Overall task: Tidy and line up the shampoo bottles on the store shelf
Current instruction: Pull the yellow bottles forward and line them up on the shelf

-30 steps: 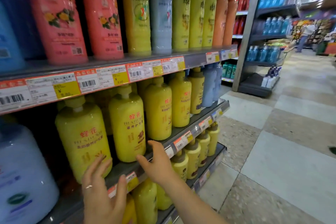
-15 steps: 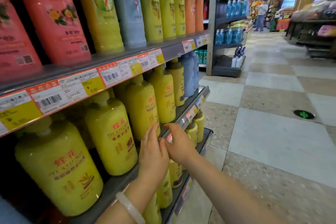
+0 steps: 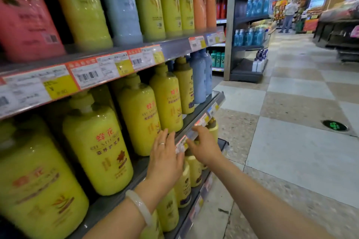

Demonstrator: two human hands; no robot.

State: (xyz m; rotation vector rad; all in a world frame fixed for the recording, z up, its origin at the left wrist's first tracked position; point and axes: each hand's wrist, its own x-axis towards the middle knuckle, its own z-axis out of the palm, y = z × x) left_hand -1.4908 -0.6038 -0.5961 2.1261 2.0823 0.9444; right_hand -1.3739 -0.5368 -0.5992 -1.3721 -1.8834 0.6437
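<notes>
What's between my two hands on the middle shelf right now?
In the head view, only the shelf's front rail with its price tags lies between the left hand and the right hand; no bottle.

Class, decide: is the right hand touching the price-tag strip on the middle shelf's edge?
Touching. The head view shows the right hand with fingertips laid on the price-tag strip, no gap visible.

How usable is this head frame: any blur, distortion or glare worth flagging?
Head view: motion blur smears the price tags and the upper-shelf bottles; wide-angle distortion bows the shelf edge; shelf recesses are dark; both hands, left hand and right hand, stay fairly sharp; no strong glare.
</notes>
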